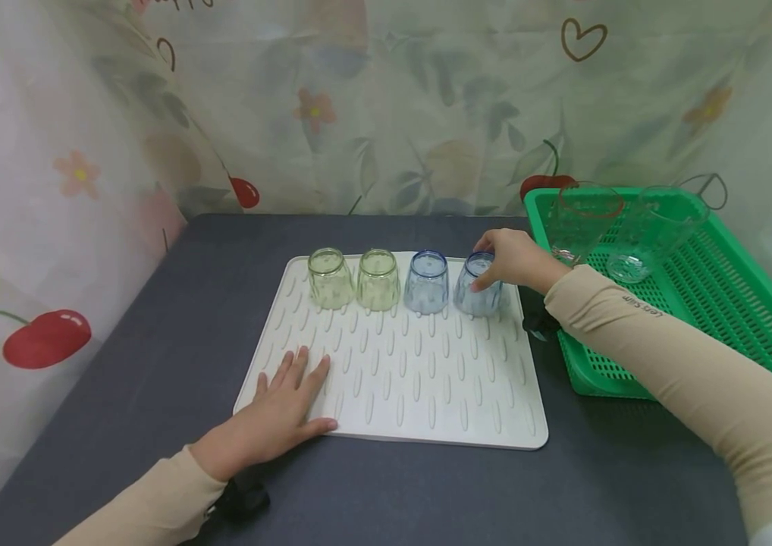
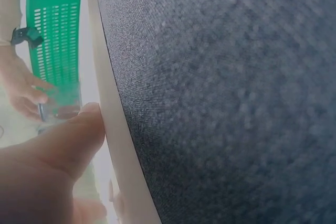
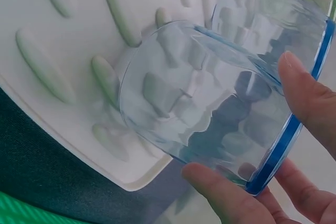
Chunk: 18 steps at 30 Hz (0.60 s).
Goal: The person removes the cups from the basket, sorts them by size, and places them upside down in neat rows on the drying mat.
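My right hand (image 1: 519,260) pinches the right-hand blue glass (image 1: 478,299) near its top, thumb on one side and fingers on the other. In the right wrist view this glass (image 3: 184,93) stands on the white ribbed mat (image 1: 420,379), its blue ring away from the mat. Beside it is a second blue glass (image 1: 426,284). Farther left stand two green glasses, one in the middle (image 1: 378,282) and one at the left end (image 1: 330,280). Near the mat's front left corner, my left hand (image 1: 277,417) rests with fingers spread.
A green slotted basket (image 1: 734,303) stands right of the mat. Inside are a clear glass with a reddish rim (image 1: 580,227) and a clear mug with a handle (image 1: 666,220). A patterned curtain (image 1: 393,114) hangs behind the dark table (image 1: 188,341).
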Available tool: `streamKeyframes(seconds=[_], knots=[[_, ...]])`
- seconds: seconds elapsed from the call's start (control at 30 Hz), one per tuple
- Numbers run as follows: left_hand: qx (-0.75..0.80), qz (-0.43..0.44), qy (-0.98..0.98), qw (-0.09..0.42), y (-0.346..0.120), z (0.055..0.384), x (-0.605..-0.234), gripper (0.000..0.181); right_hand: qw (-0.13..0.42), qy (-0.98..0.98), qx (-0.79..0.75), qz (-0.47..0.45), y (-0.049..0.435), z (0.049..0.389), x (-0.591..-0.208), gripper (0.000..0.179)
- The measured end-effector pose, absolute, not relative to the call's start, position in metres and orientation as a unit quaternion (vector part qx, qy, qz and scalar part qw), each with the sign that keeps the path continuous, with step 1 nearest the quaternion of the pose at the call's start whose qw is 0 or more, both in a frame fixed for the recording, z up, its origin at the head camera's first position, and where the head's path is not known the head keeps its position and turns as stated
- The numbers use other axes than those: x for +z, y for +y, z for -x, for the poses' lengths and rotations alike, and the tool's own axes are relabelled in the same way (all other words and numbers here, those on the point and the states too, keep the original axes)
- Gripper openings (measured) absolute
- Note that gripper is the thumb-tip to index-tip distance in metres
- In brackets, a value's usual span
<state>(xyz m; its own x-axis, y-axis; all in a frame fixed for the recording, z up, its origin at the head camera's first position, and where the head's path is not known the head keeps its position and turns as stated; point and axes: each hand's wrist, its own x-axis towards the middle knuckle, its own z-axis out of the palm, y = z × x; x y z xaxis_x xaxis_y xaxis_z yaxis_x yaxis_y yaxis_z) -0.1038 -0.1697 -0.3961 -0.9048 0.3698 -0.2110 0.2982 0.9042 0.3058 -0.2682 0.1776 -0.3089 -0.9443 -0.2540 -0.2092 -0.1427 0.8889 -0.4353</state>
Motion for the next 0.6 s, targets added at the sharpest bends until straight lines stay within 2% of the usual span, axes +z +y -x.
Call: streamKeyframes(seconds=[0.33, 0.6], knots=[[0.134, -0.17, 0.966, 0.141, -0.1688, 0.1045, -0.3939, 0.087, 0.134, 0.962, -0.217, 0.102, 0.1805, 0.2709, -0.3115, 0.06], [0.141, -0.17, 0.964, 0.149, -0.1681, 0.1045, -0.3932, 0.087, 0.158, 0.955, -0.235, 0.089, 0.1843, 0.2732, -0.3134, 0.059]])
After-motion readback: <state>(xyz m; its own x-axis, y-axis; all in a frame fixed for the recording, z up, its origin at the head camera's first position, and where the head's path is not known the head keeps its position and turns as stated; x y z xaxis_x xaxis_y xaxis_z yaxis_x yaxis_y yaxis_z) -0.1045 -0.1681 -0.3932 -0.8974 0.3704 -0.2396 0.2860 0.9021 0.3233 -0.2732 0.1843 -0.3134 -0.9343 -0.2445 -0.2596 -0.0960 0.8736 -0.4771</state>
